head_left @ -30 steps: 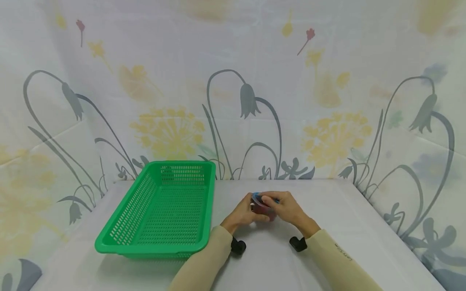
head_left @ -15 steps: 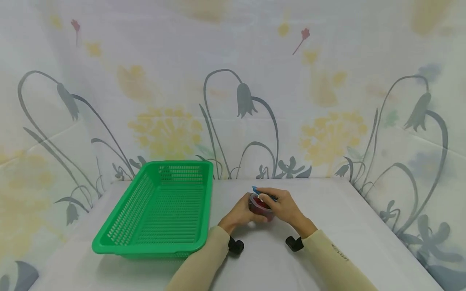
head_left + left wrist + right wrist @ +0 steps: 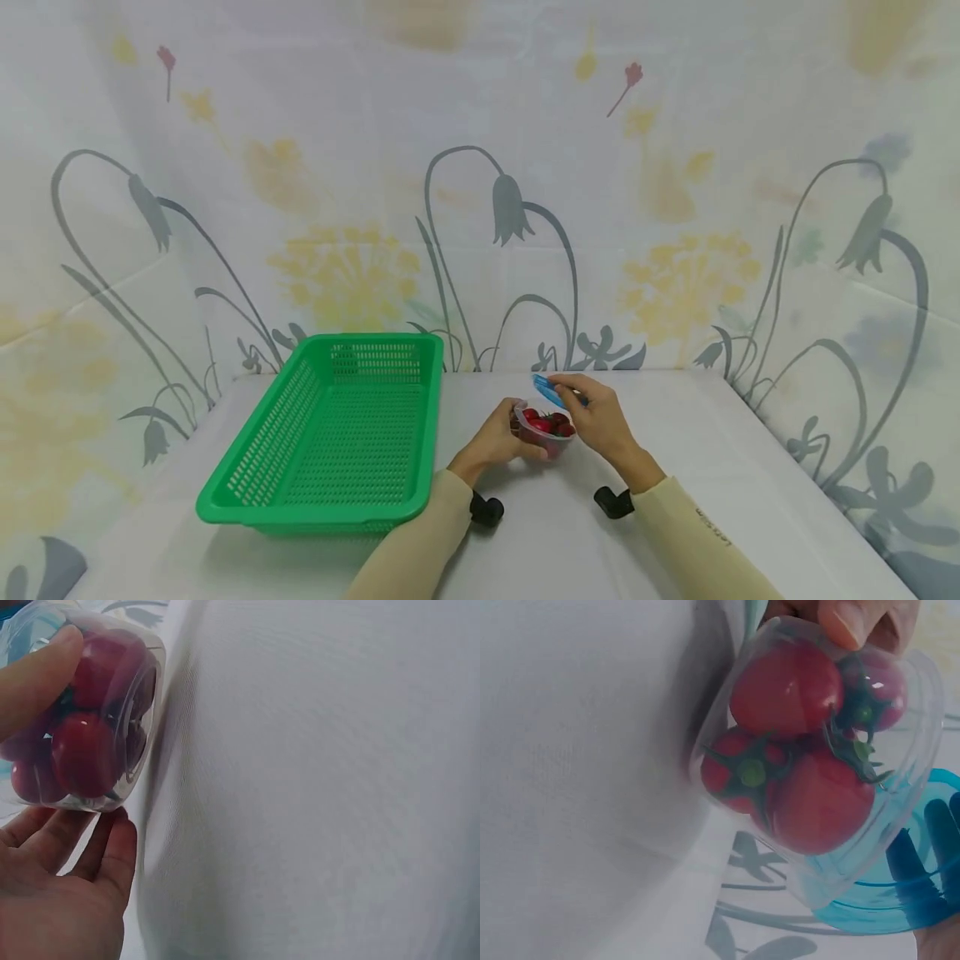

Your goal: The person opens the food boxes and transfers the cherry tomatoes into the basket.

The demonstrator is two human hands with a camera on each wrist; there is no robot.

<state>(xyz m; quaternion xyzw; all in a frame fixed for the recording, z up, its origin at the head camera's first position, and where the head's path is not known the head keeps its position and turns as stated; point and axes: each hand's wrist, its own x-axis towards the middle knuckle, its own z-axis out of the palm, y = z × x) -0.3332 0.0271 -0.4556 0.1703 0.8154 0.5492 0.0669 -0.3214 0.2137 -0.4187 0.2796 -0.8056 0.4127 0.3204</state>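
Observation:
My left hand (image 3: 495, 440) grips a small clear plastic tub (image 3: 553, 447) just above the white table. Its thumb presses one side of the tub and its fingers lie on the other, as the left wrist view shows. Inside sit several small red tomatoes (image 3: 814, 799) with green stalks. The mouth of the tub is uncovered. Above and to the right of it, my right hand (image 3: 602, 421) pinches a translucent blue lid (image 3: 551, 392), tilted and apart from the rim. In the right wrist view, the lid (image 3: 862, 919) is partly behind the tub.
A large green perforated plastic basket (image 3: 431, 400) stands on the table, left of my hands, close to my left forearm. White cloth (image 3: 705, 450) covers the tabletop. A flower-printed curtain (image 3: 480, 275) hangs behind and at the sides.
The blue lid has come off the tub and moved up and to the right in my right hand, uncovering the tomatoes. My left hand keeps holding the tub in nearly the same place.

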